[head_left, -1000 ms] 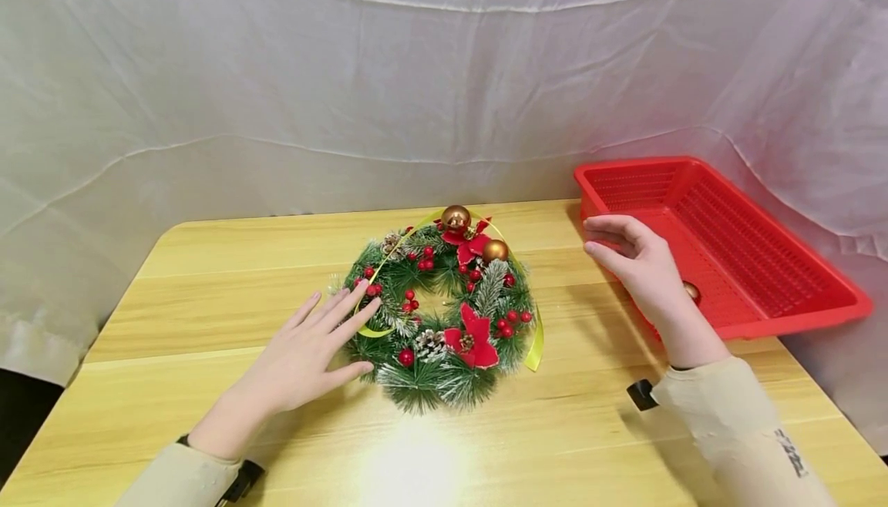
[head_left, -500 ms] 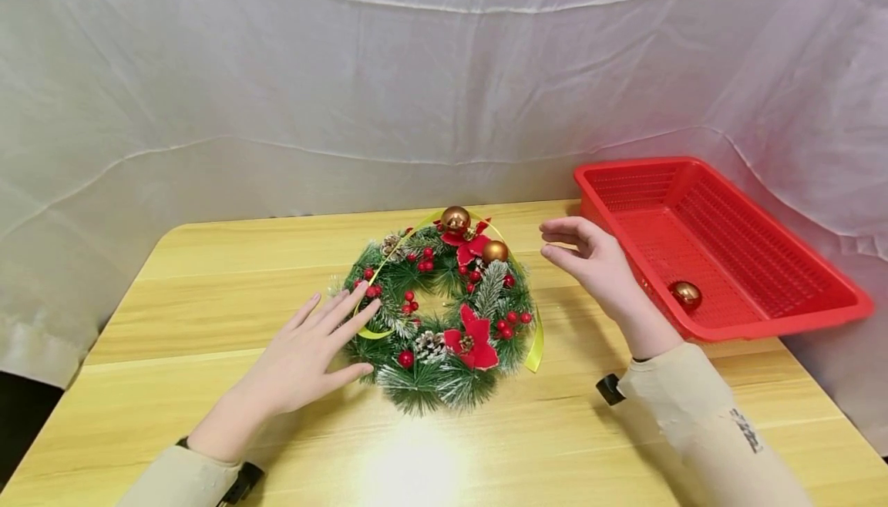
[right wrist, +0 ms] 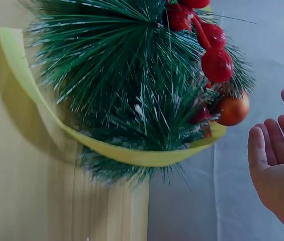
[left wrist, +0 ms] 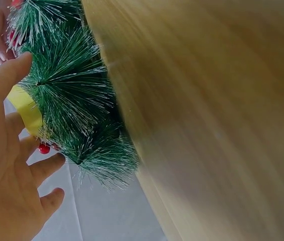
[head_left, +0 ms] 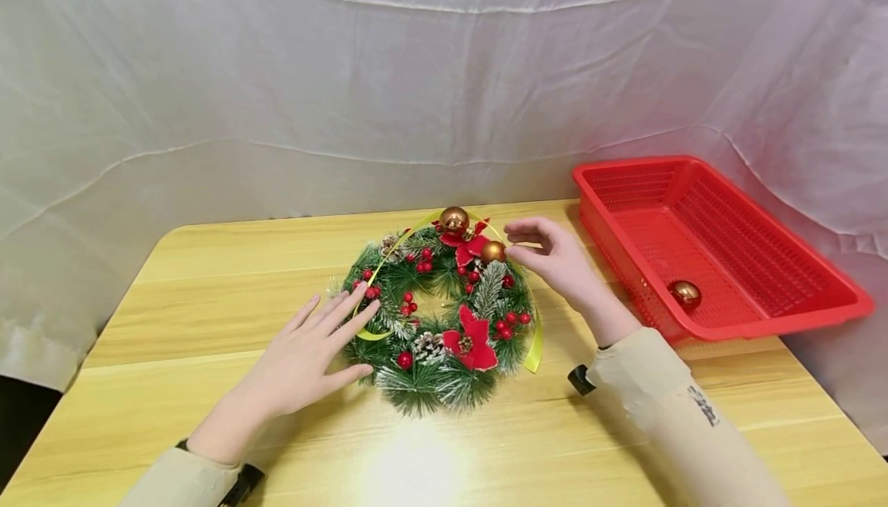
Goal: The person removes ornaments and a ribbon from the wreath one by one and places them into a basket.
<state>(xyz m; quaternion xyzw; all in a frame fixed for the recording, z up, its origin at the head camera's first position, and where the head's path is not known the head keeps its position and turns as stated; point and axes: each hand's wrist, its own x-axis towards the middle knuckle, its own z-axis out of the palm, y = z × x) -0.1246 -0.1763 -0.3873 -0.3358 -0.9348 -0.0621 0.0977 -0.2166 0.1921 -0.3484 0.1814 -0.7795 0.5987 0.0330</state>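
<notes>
The wreath [head_left: 423, 376] lies on the bench [head_left: 229, 283], mid-frame. In the head view the right hand [head_left: 562, 268] seems to meet the nearer bauble [head_left: 493, 252]; the right wrist view shows a gap between them. That grip is released, fingers bent; the left hand [head_left: 301, 357], fingers spread over the wreath's left edge, grasps nothing and partly covers a yellow ribbon [head_left: 533, 349]. Two baubles sit on the wreath, one in the basket [head_left: 701, 237] at right; two red flowers [head_left: 475, 344] show.

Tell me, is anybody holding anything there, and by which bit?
Nothing is held. The right grip is beside the small gold ball, with a gap between; the left grip has fingers spread at the edge of the wreath.
</notes>
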